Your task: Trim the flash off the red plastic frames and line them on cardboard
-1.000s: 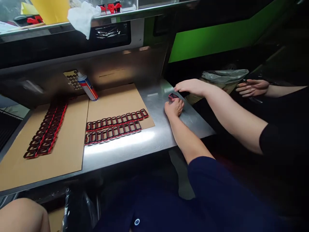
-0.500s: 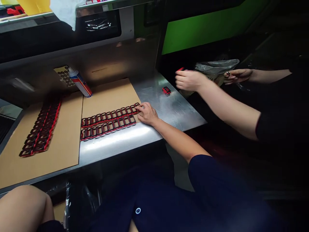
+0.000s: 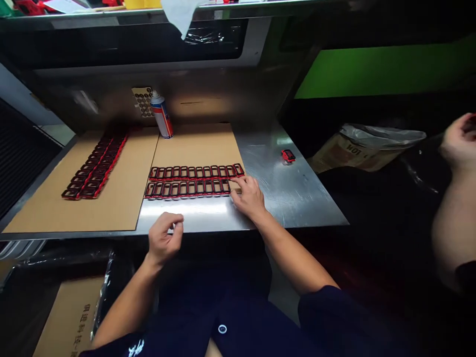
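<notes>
Two rows of small black-and-red rectangular plastic frames (image 3: 191, 187) lie side by side on a cardboard sheet (image 3: 201, 144). At their right end is my right hand (image 3: 250, 196), thumb and index finger apart, the index fingertip at the last frames; contact is hard to make out. My left hand (image 3: 163, 239) hovers before the table's front edge, fingers curled in toward the thumb, nothing visible in it. More such frames (image 3: 98, 166) form a slanted double row on the left cardboard (image 3: 119, 208). A single black-and-red piece (image 3: 287, 156) sits on the metal tabletop (image 3: 308, 203) at right.
A spray can (image 3: 162, 116) stands at the back against the metal panel. Overhead runs a shelf edge (image 3: 141, 17) with a white cloth (image 3: 181, 15) hanging down. Right of the table are a printed sack (image 3: 353, 151) and another person's hand (image 3: 459, 144). A carton (image 3: 70, 317) is below left.
The view has turned right and levelled. My left hand has come up to the table's front. My right hand stays at the rows' right end. The other person's arm has drawn away right.
</notes>
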`<state>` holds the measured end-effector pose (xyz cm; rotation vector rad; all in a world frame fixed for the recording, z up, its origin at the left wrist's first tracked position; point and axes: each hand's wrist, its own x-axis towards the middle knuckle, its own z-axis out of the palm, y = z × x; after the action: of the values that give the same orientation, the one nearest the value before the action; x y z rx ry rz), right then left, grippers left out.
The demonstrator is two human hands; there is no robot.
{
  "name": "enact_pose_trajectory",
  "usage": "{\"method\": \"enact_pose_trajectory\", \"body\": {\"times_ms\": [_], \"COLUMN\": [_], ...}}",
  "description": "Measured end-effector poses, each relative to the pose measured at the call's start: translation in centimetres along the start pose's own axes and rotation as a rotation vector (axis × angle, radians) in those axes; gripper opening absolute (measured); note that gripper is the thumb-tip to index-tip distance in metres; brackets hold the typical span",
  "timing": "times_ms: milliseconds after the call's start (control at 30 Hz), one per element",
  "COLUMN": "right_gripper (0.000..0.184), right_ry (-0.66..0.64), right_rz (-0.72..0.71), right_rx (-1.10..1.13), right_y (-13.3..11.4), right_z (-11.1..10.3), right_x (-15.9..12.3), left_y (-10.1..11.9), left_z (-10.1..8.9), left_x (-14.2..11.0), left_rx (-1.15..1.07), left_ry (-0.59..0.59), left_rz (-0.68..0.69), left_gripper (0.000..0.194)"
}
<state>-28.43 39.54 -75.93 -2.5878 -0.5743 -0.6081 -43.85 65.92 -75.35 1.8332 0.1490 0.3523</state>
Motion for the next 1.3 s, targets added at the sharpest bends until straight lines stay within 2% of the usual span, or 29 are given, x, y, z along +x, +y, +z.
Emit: {"method": "enact_pose_trajectory", "body": {"times_ms": [100,200,300,367,433,467,500,567,633,700,800,867,900,967,1067,1133,1300], "right_gripper": [0.039,0.039,0.025,0.014,0.007,0.005,0.005,0.008,0.014,0.025,0.053,0.068,0.075,0.085,0.087,0.083,0.081], "right_ry": [-0.046,-0.059,-0.064,-0.065,-0.052,-0.049,-0.048,-0.130,-0.186,-0.163,-0.065,-0.041,-0.069,-0.202,-0.388,-0.400,-0.391], "right_rz": [-0.065,-0.063,-0.049,-0.038,-0.029,-0.037,-0.068,-0.217,-0.312,-0.346,-0.370,-0.302,-0.230,-0.082,0.002,0.001,-0.029], "right_rx": [0.019,0.005,-0.006,-0.009,-0.004,0.007,0.035,0.116,0.161,0.215,0.374,0.503,0.573,0.734,0.960,1.027,1.037], "right_y": [-1.8,-3.0,-3.1,-3.2,-4.0,-4.7,-5.6,-7.8,-9.8,-10.8,-10.3,-9.4,-8.9,-8.3,-8.4,-8.8,-9.3], "right_z": [0.8,1.9,1.9,0.7,-1.1,-2.0,-2.9,-4.1,-4.6,-4.6,-4.5,-4.6,-4.7,-4.6,-4.1,-3.8,-4.1], "right_x": [-0.9,-0.9,-0.6,-1.1,-2.5,-3.5,-4.6,-6.9,-8.7,-9.9,-10.9,-11.3,-11.5,-11.6,-11.6,-11.4,-11.2], "left_y": [-1.8,-2.3,-1.9,-1.2,-0.4,0.1,0.7,1.8,2.6,2.8,2.5,2.2,2.0,1.8,1.7,1.7,2.0], "left_z": [1.7,2.8,2.9,3.0,3.7,4.2,4.8,6.2,7.2,7.6,7.0,6.2,5.9,5.3,5.0,5.0,4.9], "left_x": [0.3,0.7,0.5,-0.2,-1.0,-1.3,-1.5,-1.6,-1.1,-0.6,-0.5,-1.1,-1.5,-2.3,-3.2,-3.4,-3.2], "left_rx": [0.191,0.218,0.222,0.169,-0.069,-0.252,-0.445,-0.734,-0.854,-0.912,-0.984,-1.017,-1.032,-1.061,-1.092,-1.098,-1.033], "left_ry": [0.097,0.079,0.048,0.024,-0.012,-0.048,-0.090,-0.156,-0.165,-0.144,-0.161,-0.209,-0.253,-0.380,-0.501,-0.500,-0.502], "left_rz": [0.083,0.069,0.061,0.037,-0.078,-0.178,-0.298,-0.530,-0.685,-0.754,-0.796,-0.827,-0.842,-0.851,-0.813,-0.783,-0.712], "left_gripper": [0.010,0.012,0.011,0.012,0.024,0.035,0.047,0.062,0.060,0.052,0.042,0.041,0.042,0.048,0.047,0.045,0.046]}}
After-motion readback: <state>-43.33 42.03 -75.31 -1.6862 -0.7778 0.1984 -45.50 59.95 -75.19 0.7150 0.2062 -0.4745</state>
